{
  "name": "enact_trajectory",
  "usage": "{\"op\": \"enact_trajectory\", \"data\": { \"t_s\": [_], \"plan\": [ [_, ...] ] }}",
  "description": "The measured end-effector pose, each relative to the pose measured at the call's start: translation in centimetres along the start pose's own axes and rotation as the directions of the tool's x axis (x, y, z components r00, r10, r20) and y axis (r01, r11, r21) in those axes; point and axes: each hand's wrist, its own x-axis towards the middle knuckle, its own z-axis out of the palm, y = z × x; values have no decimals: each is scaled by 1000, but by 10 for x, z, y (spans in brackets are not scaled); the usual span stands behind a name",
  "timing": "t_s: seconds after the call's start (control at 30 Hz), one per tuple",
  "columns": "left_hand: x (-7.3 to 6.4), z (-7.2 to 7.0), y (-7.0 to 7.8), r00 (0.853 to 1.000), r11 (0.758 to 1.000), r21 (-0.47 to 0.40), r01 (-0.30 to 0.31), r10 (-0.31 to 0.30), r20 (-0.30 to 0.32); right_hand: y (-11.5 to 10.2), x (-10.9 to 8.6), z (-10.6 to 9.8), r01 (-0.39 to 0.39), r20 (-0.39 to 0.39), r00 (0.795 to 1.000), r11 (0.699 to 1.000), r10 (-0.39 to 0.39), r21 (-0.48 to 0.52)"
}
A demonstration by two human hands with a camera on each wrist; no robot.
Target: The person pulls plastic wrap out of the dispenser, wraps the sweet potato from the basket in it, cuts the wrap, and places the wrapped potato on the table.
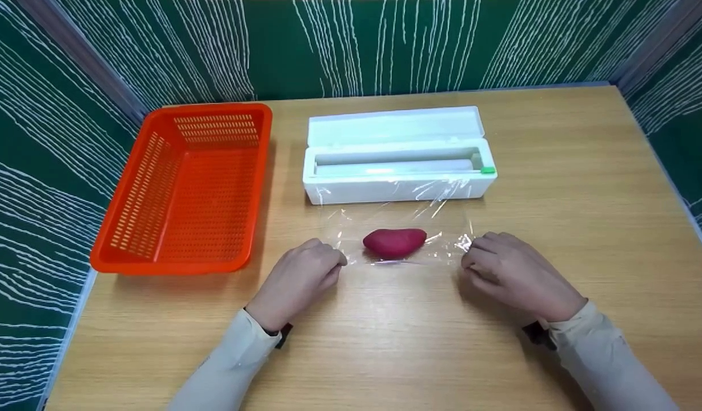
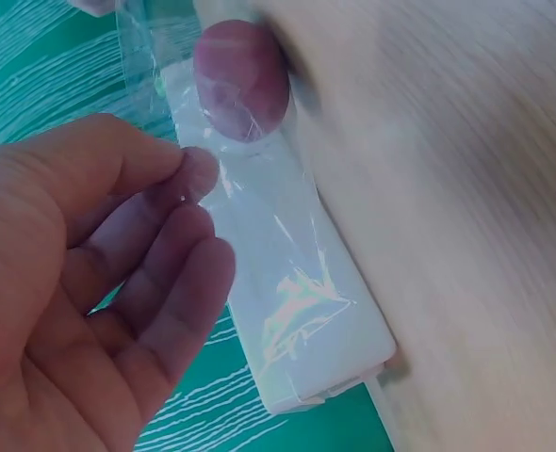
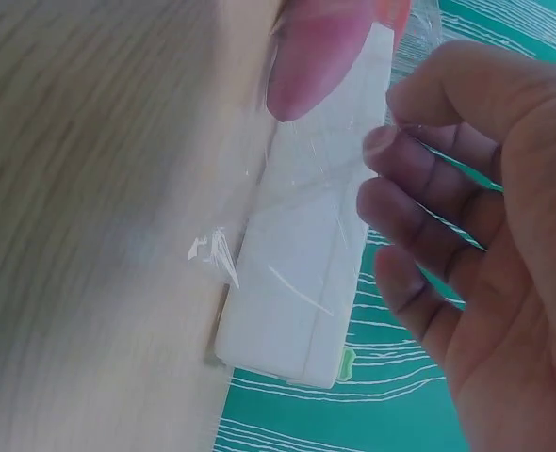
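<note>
A reddish-purple sweet potato point(image 1: 394, 244) lies within a sheet of clear cling film point(image 1: 351, 220), and I cannot tell whether it is above or below the sheet. The film runs forward to a white cling film box point(image 1: 399, 191) with its lid raised and a roll point(image 1: 393, 167) inside. My left hand point(image 1: 305, 277) pinches the near left corner of the film between thumb and forefinger. On the other side, my right hand point(image 1: 513, 274) pinches the near right corner, where the film is crinkled. Both wrist views show the sweet potato point(image 2: 241, 81) between the hands, with the box beyond.
An orange-red plastic basket point(image 1: 205, 211) with slotted sides stands at the left of the wooden table point(image 1: 408, 354). A green slider point(image 1: 488, 170) sits at the right end of the box. Green panels with white streaks point(image 1: 282, 51) border the table.
</note>
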Motion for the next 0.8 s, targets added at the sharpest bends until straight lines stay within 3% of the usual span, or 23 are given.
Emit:
{"op": "enact_trajectory", "data": {
  "t_s": [0.23,0.5,0.8],
  "plan": [
    [0,-2,0,996,997,75,-14,21,-88,2,4,0,2,-91,996,1000,-4,-13],
    [2,4,-1,993,994,108,-25,37,-113,6,6,2,38,-163,986,999,-39,-5],
    [2,2,-2,989,997,81,6,6,-145,4,6,1,-45,-211,976,999,48,21]
  ]
}}
